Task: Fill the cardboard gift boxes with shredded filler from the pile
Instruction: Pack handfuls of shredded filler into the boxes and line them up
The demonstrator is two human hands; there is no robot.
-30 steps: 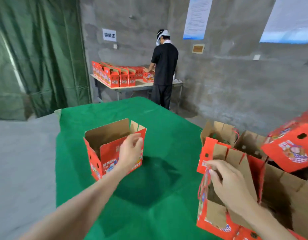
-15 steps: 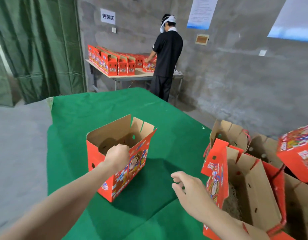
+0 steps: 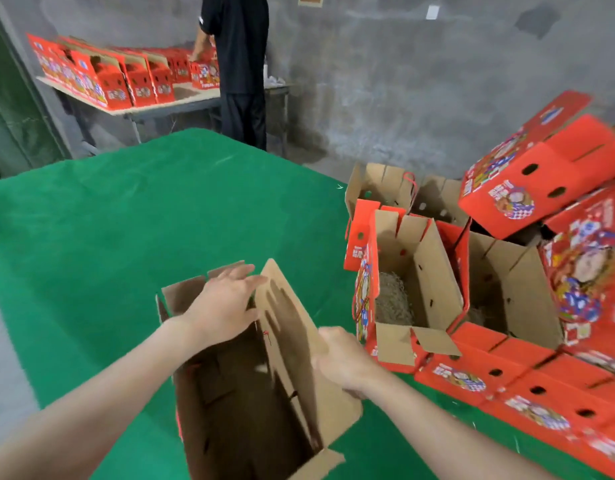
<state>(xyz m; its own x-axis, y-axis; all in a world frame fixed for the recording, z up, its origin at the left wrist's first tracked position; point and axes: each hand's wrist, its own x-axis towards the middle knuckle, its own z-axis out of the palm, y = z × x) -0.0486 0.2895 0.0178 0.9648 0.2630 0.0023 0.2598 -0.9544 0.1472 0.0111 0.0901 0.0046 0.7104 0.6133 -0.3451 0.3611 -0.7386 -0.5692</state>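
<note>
The open box [image 3: 247,410] stands on the green desk [image 3: 126,237] between the hands; the left hand [image 3: 226,303] lies spread over its far rim, straight fingers touching the tall flap [image 3: 288,323]; the right hand [image 3: 344,362] rests against that flap's outer face, its grip too blurred to tell; just right of it, a second box [image 3: 427,271] holds shredded filler [image 3: 394,299].

Near box [image 3: 250,393]: brown cardboard inside, red outside; upright on the green tabletop [image 3: 126,237], top flaps raised. Second box [image 3: 434,282]: upright just to its right, open, tan shredded filler [image 3: 392,299] at the bottom. Further boxes [image 3: 527,188]: piled beyond.
</note>
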